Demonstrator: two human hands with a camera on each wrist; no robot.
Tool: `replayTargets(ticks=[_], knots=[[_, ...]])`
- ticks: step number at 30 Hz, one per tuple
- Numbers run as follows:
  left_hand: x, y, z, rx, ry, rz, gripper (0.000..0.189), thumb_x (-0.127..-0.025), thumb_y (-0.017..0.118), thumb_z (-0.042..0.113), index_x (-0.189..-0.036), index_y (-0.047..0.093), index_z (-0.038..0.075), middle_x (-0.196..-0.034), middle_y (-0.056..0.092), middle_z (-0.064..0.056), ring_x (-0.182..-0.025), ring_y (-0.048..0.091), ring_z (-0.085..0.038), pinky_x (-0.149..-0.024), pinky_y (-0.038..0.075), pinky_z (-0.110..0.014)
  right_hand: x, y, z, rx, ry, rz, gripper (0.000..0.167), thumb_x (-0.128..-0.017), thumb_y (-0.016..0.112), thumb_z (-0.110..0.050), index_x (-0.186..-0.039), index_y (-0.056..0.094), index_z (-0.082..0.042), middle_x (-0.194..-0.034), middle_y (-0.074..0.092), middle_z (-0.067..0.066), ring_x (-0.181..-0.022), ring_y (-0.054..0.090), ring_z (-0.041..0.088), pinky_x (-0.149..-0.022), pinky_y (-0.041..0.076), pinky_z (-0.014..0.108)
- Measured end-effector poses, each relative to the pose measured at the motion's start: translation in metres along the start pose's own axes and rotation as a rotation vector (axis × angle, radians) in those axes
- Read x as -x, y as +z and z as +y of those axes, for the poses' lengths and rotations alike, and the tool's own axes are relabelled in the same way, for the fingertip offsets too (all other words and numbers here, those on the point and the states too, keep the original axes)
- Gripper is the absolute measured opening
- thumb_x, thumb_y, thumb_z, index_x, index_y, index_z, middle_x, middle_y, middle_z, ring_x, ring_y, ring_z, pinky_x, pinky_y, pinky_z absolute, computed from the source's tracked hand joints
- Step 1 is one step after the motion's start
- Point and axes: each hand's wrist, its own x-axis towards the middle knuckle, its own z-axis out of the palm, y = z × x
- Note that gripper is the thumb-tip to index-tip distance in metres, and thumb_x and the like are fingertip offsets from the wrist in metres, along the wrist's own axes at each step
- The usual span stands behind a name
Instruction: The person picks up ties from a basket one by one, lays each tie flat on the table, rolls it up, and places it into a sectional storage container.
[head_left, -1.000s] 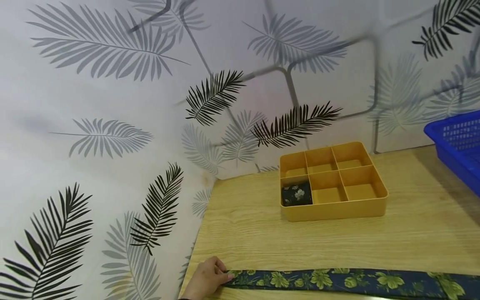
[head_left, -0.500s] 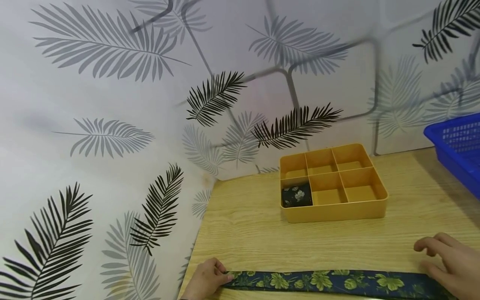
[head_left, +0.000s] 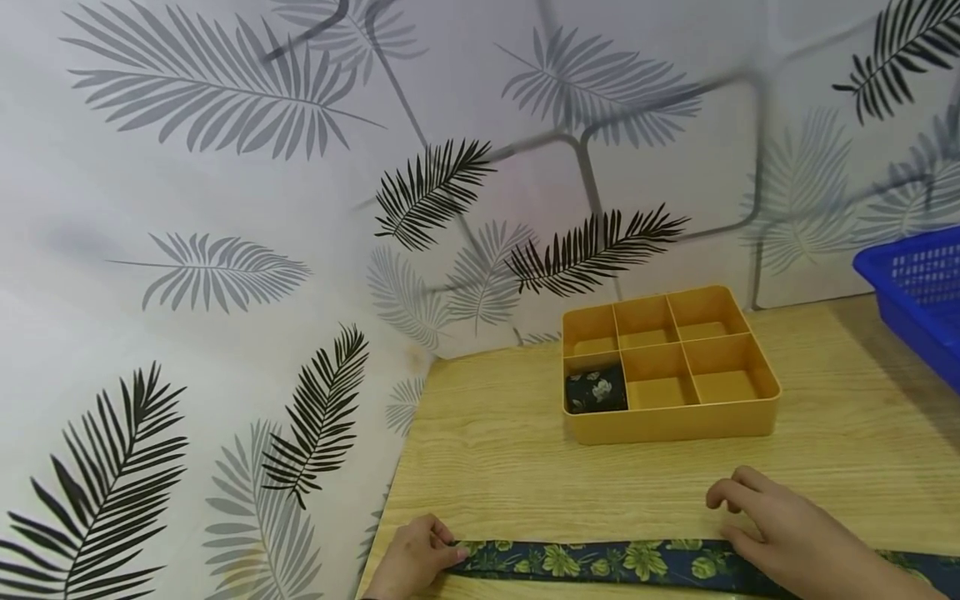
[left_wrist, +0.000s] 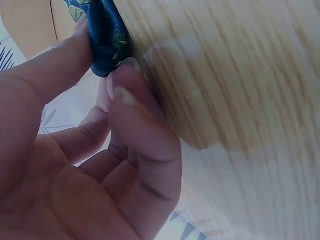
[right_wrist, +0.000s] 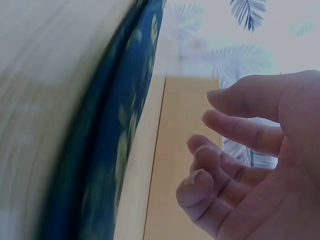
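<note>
A long folded strip of navy cloth (head_left: pixel 570 560) with yellow-green flowers lies flat along the table's near side. At its left end my left hand (head_left: pixel 417 553) pinches the cloth between thumb and fingers. In the left wrist view, the folded cloth end (left_wrist: pixel 107 42) shows between the thumb and fingertips of that hand (left_wrist: pixel 95 150). My right hand (head_left: pixel 787 533) hovers over the strip's right part, fingers loosely curled and holding nothing. The right wrist view shows this hand (right_wrist: pixel 250 165) beside the strip (right_wrist: pixel 117 115), thumb and fingers apart.
Behind the strip stands a yellow six-compartment box (head_left: pixel 675 423); a dark floral cloth bundle (head_left: pixel 596 390) fills its front left compartment. At the far right is a blue plastic basket (head_left: pixel 911 312). A leaf-patterned wall (head_left: pixel 225 200) borders the wooden table (head_left: pixel 480 467) at left and back.
My right hand has come in from the right and moved left over the strip. The left hand stays at the strip's left end.
</note>
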Motion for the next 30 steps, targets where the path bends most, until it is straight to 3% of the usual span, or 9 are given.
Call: replayTargets(ticks=[5,15,19,25,30], knots=[[0.0,0.0,0.002,-0.004,0.004,0.01,0.027,-0.088,0.076,0.027,-0.097,0.061,0.007,-0.084,0.063,-0.004,-0.073,0.058,-0.015,-0.065,0.048,-0.033,-0.015,0.011,-0.014,-0.059,-0.101,-0.004,0.015,-0.094,0.066,-0.015,-0.109,0.062,-0.018,-0.098,0.052,-0.004,-0.07,0.046,-0.007,-0.056,0.046,0.021],[0.0,0.0,-0.001,0.006,0.017,0.013,0.028,-0.087,0.077,0.027,-0.097,0.062,0.006,-0.083,0.065,-0.003,-0.073,0.059,-0.015,-0.066,0.049,-0.032,-0.038,0.033,-0.045,-0.137,-0.177,-0.102,0.012,-0.097,0.063,-0.017,-0.108,0.061,-0.017,-0.099,0.051,-0.004,-0.069,0.045,-0.006,-0.058,0.043,0.019],[0.0,0.0,0.0,-0.001,0.007,0.017,0.028,-0.087,0.077,0.027,-0.097,0.062,0.006,-0.083,0.065,-0.003,-0.073,0.059,-0.015,-0.065,0.048,-0.032,-0.047,0.044,-0.057,-0.124,-0.203,-0.121,0.012,-0.095,0.065,-0.017,-0.107,0.062,-0.018,-0.097,0.051,-0.006,-0.067,0.043,-0.006,-0.058,0.042,0.017],[0.0,0.0,0.0,0.002,-0.013,0.013,0.027,-0.087,0.077,0.027,-0.098,0.062,0.006,-0.083,0.065,-0.004,-0.072,0.059,-0.015,-0.065,0.048,-0.032,-0.062,0.066,-0.074,-0.063,-0.335,-0.096,0.011,-0.094,0.067,-0.015,-0.105,0.064,-0.015,-0.093,0.052,-0.005,-0.066,0.04,-0.006,-0.057,0.041,0.015],[0.0,0.001,0.001,0.004,-0.017,0.013,0.027,-0.087,0.077,0.027,-0.097,0.062,0.007,-0.083,0.065,-0.004,-0.072,0.059,-0.015,-0.064,0.048,-0.032,-0.074,0.078,-0.088,-0.074,-0.388,-0.116,0.008,-0.095,0.065,-0.011,-0.103,0.064,-0.014,-0.093,0.053,-0.004,-0.066,0.039,-0.006,-0.058,0.041,0.014]])
